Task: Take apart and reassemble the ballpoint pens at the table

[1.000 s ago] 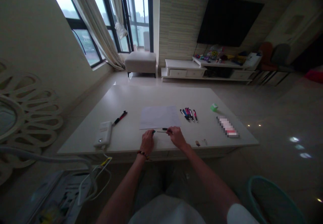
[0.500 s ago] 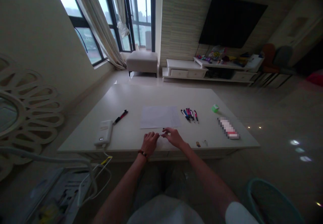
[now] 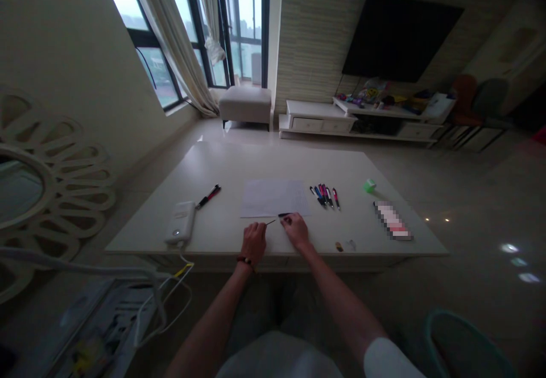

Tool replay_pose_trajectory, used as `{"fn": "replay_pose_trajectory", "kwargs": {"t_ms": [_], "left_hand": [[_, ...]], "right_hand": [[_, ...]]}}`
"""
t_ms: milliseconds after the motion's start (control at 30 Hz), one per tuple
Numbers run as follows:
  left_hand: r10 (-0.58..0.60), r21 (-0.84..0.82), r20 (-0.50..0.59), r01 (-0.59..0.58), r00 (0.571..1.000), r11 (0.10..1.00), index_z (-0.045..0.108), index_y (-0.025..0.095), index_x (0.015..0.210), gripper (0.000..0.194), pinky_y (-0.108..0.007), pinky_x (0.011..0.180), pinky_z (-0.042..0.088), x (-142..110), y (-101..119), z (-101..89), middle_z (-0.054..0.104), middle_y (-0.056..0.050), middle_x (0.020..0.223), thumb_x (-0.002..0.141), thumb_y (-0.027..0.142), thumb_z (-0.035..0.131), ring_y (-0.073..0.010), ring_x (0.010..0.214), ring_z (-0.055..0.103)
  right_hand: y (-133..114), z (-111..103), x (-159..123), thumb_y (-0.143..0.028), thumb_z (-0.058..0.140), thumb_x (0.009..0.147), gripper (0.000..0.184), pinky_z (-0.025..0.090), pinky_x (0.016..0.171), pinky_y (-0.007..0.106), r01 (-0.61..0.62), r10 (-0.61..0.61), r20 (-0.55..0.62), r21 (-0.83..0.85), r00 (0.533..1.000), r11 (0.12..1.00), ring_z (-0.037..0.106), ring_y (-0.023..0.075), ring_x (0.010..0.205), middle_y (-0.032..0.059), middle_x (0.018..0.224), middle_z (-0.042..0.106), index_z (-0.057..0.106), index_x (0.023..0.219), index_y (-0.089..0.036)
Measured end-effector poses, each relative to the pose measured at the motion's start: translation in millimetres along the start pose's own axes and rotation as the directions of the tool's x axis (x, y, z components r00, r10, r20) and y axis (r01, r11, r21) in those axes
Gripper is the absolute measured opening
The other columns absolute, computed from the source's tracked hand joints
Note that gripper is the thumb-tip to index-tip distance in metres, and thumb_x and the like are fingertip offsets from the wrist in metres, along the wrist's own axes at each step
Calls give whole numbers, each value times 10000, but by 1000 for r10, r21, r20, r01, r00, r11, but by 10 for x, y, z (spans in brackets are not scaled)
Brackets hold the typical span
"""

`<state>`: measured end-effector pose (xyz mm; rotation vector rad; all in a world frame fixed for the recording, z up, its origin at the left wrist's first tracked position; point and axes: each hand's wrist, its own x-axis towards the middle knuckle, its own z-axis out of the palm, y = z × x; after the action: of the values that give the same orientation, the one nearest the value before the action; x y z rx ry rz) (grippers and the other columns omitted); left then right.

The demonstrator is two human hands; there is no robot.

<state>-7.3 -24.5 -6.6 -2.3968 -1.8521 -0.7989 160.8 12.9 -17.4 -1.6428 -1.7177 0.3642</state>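
Between our left hand (image 3: 253, 244) and right hand (image 3: 296, 232), which have just moved apart, a thin dark rod (image 3: 271, 222) sticks out of the left hand's pinched fingers. At the right fingertips lies a short black pen piece (image 3: 284, 215); we cannot tell whether they clamp it. A paper sheet (image 3: 275, 198) lies just beyond.

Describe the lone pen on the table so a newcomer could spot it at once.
On the large white table, find the sheet of paper. Left of it, beside a white power bank, lies a black-and-red pen, alone, unlike the cluster of pens right of the sheet.
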Motion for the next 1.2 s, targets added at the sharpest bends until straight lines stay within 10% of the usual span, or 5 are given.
{"fn": "replay_pose_trajectory", "kwargs": {"t_ms": [400, 1200], "left_hand": [[41, 47, 65, -44, 997, 998, 530, 203, 871, 205, -309, 731, 300, 6, 33, -26, 546, -50, 827, 893, 207, 327, -184, 805, 464], [44, 64, 109, -51, 993, 997, 541, 217, 909, 193, -317, 736, 298, 0, 32, -43, 535, -58, 859, 877, 191, 353, -188, 839, 460]], "right_hand": [[-127, -310, -66, -279, 528, 787, 151, 455, 611, 255, -24, -24, 93, 482, 995, 876, 600, 150, 652, 26, 702, 644, 624, 821, -168], [-276, -390, -47, -280, 534, 801, 156, 454, 654, 272, 109, -162, 93, 419, 982, 902, 589, 162, 748, 51, 806, 649, 654, 811, -182]]}}
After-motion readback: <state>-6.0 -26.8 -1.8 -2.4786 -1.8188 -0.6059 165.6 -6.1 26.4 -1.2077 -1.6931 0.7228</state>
